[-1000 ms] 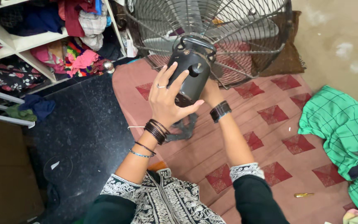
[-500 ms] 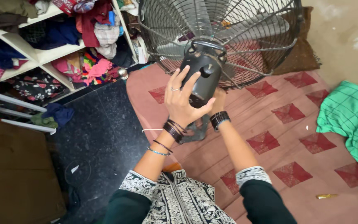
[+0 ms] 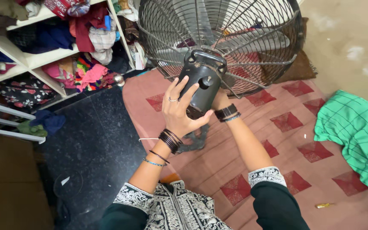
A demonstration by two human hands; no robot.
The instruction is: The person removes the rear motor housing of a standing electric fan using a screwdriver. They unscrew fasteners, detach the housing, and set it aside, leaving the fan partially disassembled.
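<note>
Both of my hands are on the dark motor housing (image 3: 201,87) at the back of the table fan, which stands on the pink patterned mat (image 3: 277,140) with its wire cage (image 3: 222,38) facing away from me. My left hand (image 3: 179,111) lies open against the near side of the housing, fingers spread and the thumb hooked under its lower edge, so the palm braces the casing without closing around it. My right hand (image 3: 218,100) reaches in from the other side and goes behind the housing; only the wrist with its dark band shows, so I cannot tell whether those fingers are curled or flat. With one hand on each flank, I judge the heavy head is kept from swinging. The fan's base (image 3: 194,138) shows just below my left wrist. A green checked cloth (image 3: 354,132) lies well apart on the right of the mat, a small yellow tool (image 3: 323,205) rests near my right sleeve, and shelves (image 3: 30,59) stuffed with folded clothes stand to the left.
</note>
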